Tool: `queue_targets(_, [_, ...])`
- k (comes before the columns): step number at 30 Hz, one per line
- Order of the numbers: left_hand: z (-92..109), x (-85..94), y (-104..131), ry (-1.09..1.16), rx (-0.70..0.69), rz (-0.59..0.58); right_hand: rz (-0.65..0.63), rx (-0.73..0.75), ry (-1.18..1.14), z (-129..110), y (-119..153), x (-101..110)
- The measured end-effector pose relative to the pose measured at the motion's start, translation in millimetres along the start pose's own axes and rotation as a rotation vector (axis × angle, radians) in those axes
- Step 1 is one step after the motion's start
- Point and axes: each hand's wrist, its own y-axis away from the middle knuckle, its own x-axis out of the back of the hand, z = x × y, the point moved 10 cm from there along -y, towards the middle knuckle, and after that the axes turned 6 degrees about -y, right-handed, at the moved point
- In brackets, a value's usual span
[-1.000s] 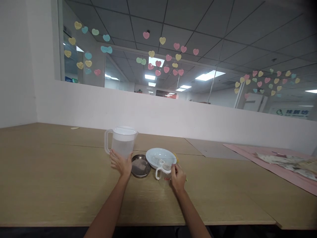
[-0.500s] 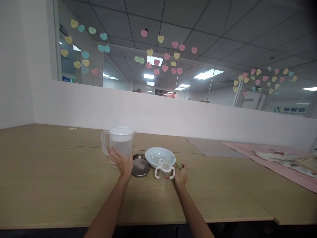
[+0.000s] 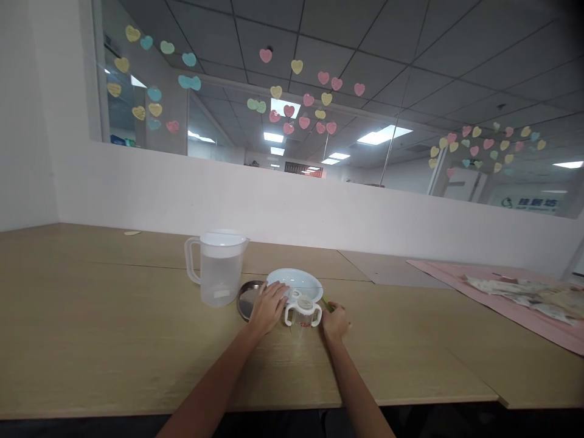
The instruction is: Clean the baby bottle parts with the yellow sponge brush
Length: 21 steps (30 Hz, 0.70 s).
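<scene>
My left hand (image 3: 268, 307) reaches across the round metal tray (image 3: 246, 296), its fingers stretched toward the rim of the pale blue bowl (image 3: 287, 277). Whether the fingertips touch the bowl I cannot tell. In front of the bowl stands a clear cup (image 3: 303, 313) with two white handles and red print. My right hand (image 3: 336, 322), just right of the cup, is closed round a thin green stick-like thing (image 3: 326, 303) that points toward the bowl; most of it is hidden in the fist. Left of the tray a translucent lidded pitcher (image 3: 220, 277) stands upright, its handle to the left.
A pink sheet (image 3: 438, 274) with papers on it covers the table's right end, beside a grey panel (image 3: 374, 267). A small flat pale piece (image 3: 132, 233) lies at the back left. Behind the wooden table (image 3: 114, 340) rises a white wall with windows.
My left hand has left the pitcher's side and moved right, over the metal tray to the bowl's edge. My right hand stays beside the cup, still holding the green thing.
</scene>
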Motion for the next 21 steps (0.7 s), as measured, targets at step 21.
queue_targets(21, [-8, -16.7, -31, 0.046, 0.289, -0.258, 0.011, 0.007, -0.059, 3, 2, -5])
